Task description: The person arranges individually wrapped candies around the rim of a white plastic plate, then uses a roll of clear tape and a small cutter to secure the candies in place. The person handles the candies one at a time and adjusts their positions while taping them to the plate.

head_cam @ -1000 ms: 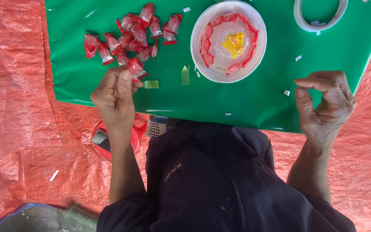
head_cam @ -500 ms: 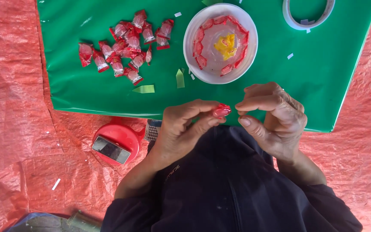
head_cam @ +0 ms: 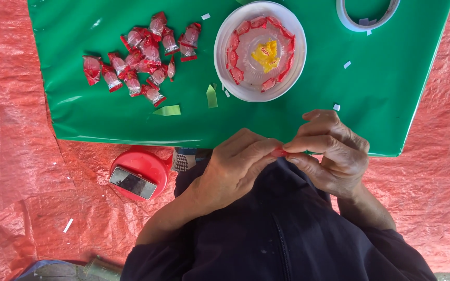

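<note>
Pile of red-wrapped candies (head_cam: 139, 52) upper left on green sheet (head_cam: 313, 112). Both hands meet at the sheet's near edge: left hand (head_cam: 233, 166) and right hand (head_cam: 329, 151), each grip pinched closed on one small red candy (head_cam: 278, 152), mostly hidden by fingertips. White bowl (head_cam: 260, 50) holds red candies ringed around a yellow piece. Tape roll (head_cam: 368, 13) cut off at top.

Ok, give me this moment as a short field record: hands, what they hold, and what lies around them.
left hand: fingertips pinching a small red wrapped candy
right hand: pinching the same candy from the other side
candy pile: red wrapped candies loose on the green sheet
white bowl: candies ringed inside, a yellow piece at the centre
tape roll: top edge, partly out of frame
red lid: on red tarp, phone on it
</note>
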